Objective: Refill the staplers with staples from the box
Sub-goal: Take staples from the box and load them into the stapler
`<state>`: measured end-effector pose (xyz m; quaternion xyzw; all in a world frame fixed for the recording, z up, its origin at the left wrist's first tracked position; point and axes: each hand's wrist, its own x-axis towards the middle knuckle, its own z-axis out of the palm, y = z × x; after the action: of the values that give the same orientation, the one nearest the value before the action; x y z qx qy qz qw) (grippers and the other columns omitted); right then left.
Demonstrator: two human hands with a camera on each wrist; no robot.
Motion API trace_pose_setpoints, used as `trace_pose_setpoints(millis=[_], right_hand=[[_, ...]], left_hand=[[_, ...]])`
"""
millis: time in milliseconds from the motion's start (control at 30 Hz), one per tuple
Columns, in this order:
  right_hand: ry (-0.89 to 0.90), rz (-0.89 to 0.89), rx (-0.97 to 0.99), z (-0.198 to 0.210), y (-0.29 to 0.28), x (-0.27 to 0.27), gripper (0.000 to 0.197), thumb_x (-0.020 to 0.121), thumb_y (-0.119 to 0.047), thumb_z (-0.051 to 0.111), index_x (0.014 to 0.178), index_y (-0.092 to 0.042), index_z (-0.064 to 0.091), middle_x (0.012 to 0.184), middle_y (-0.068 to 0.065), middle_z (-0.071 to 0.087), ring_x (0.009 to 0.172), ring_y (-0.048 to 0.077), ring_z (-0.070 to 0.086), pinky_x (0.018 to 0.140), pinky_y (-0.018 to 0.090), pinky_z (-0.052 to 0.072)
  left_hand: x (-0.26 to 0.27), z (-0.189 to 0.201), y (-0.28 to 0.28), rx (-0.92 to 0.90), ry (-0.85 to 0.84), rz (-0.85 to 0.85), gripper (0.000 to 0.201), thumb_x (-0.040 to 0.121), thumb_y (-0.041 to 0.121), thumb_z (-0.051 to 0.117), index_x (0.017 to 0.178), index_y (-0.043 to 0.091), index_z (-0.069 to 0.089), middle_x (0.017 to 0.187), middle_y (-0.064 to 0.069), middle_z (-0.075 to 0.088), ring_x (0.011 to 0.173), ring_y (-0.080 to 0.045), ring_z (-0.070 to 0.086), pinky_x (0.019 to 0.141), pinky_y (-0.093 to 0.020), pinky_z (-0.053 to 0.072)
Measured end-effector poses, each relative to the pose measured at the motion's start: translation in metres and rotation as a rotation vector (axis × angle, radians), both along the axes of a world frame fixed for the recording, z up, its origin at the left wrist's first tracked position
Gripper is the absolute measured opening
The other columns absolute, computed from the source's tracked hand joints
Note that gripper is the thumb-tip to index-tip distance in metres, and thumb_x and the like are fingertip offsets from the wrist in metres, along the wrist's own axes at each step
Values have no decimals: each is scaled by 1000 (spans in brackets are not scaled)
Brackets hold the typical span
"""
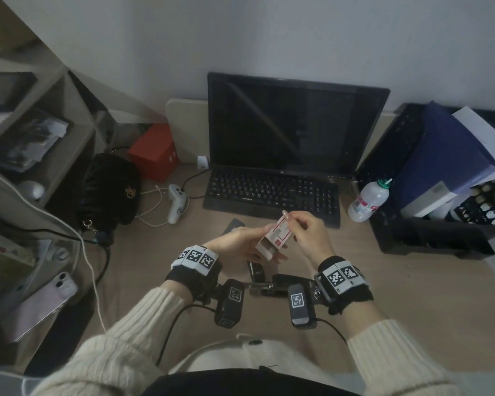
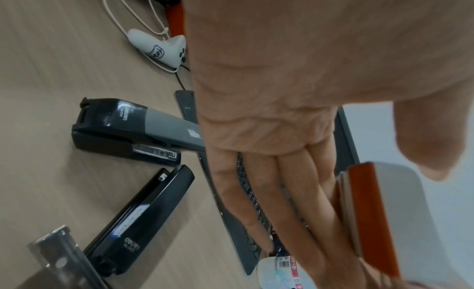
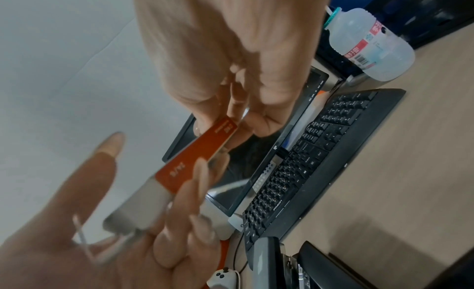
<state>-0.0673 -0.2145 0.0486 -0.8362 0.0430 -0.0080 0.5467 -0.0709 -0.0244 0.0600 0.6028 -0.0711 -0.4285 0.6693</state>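
Above the worktop [image 1: 412,281], just at 6 o'clock of the keyboard [image 1: 272,192], both hands work a small staple box [image 1: 275,237] of white and red card. The left hand [image 1: 235,247] cradles it from below, fingers [image 2: 282,192] lying fairly straight along its underside with the thumb against its side; the right hand [image 1: 309,232] pinches the box's far end, at 12 o'clock, between thumb and curled fingers [image 3: 261,119]. The near end of the sleeve looks open, so the step in hand seems to be sliding the inner tray out. To do it well, keep the box level, hold the sleeve lightly so it does not clamp the tray, and push slowly, so the strips do not spill or break. Whether staples lie inside cannot be told. Two black staplers wait at 6 o'clock of the hands: a grey-topped stapler [image 2: 138,129], closed, and a black stapler [image 2: 138,218] beside an exposed metal staple channel [image 2: 59,259], probably the one to load.
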Motion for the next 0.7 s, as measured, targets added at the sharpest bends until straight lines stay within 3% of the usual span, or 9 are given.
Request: trace_pose_setpoints(millis=[100,200,267,333,400,467,533,600,700], right_hand=[[14,61,-49,1,3,3,23,93,-29,59,94,-10,72,104,1,65,96,13,61,88,29,50],[43,109,-41,3,8,2,22,93,-28,59,96,-9,71,106,1,65,99,13,61,88,26,49],[63,111,-27,3,10,2,23,94,-32,57,102,-14,68,109,2,63,100,12,60,89,28,51],[76,110,-28,0,10,2,28,94,-38,56,112,-17,63,116,-1,61,105,9,58,92,30,50],[106,109,-21,-1,9,2,38,94,-42,53,122,-17,57,120,-5,58,110,8,55,95,30,48],[160,120,14,-1,10,-1,44,91,-51,50,122,-19,55,117,-9,57,110,8,55,93,32,48],[225,157,62,0,14,-2,53,85,-64,45,118,-23,53,115,-7,61,107,13,60,87,30,48],[279,194,81,3,21,-4,61,82,-70,41,119,-24,51,112,-1,66,99,14,65,74,24,47],[291,183,136,8,31,-5,49,91,-56,46,120,-18,49,99,3,68,76,9,65,54,12,45]], left_hand=[[5,-4,-3,60,-35,-1,66,84,62,58,118,6,67,114,-20,69,103,-30,69,90,-37,51],[5,-6,-7,41,0,29,40,92,39,62,106,3,69,109,-26,69,88,-25,72,79,-28,57],[5,-8,-10,35,29,76,34,93,29,62,108,-2,65,106,-25,70,86,-25,73,81,-32,58],[4,-10,-10,0,41,198,31,94,25,61,109,-2,62,98,-17,73,86,-24,73,81,-34,59],[5,-10,-9,-64,61,397,28,95,20,59,112,-2,60,94,-11,75,83,-21,74,72,-28,60],[9,-13,-7,-64,49,578,34,93,20,62,118,-3,58,102,-12,74,87,-21,72,74,-28,59],[12,-16,-7,-55,19,672,31,93,17,63,117,-1,59,110,-15,70,92,-22,69,80,-29,58],[14,-18,-7,-67,7,688,19,93,14,62,109,3,60,108,-15,68,92,-22,68,82,-28,56],[13,-17,-10,-81,12,649,13,95,13,58,105,5,59,98,-10,67,84,-17,68,80,-25,56]])
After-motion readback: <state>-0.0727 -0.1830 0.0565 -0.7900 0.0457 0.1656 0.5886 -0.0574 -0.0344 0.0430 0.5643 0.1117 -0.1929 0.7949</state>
